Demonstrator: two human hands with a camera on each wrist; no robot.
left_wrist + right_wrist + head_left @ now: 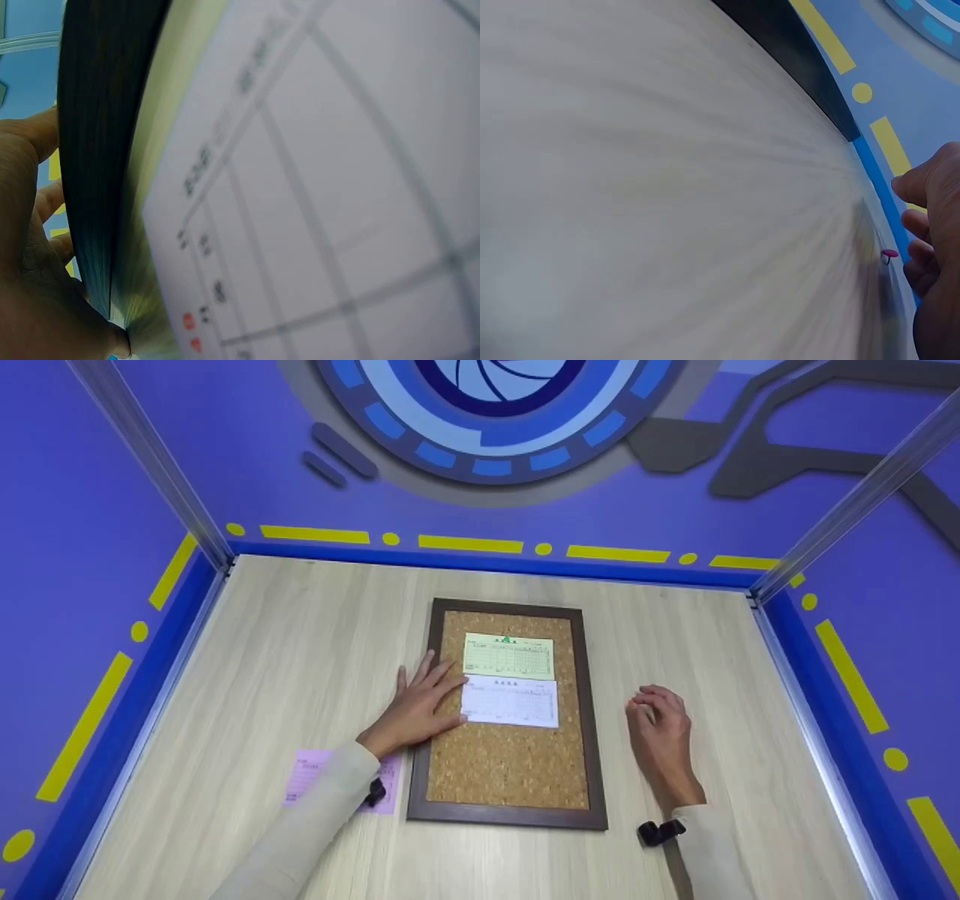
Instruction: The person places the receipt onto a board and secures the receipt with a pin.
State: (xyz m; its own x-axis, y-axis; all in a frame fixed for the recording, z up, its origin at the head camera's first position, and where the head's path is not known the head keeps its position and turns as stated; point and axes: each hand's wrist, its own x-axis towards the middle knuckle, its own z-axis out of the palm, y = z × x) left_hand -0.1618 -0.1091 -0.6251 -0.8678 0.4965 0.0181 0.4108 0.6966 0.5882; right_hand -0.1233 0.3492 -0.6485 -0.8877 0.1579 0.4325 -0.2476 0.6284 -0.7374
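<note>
A cork board (506, 769) with a dark brown frame lies on the table. Near its top is a green printed slip (510, 660), with a green pushpin (507, 639) at the slip's upper edge. Directly below lies a white printed slip (510, 705), seen large in the left wrist view. My left hand (416, 709) spreads its fingers across the frame's left side, with fingertips touching the white slip's left edge. Right of the board, my right hand (664, 727) has loosely curled fingers. A pink pushpin (889, 254) is close by these fingers on the table, apart from them.
A purple printed slip (386, 787) lies left of the board, partly covered by my left forearm. The wooden table (315, 622) is bordered by blue panels (97, 585) at the left, back and right.
</note>
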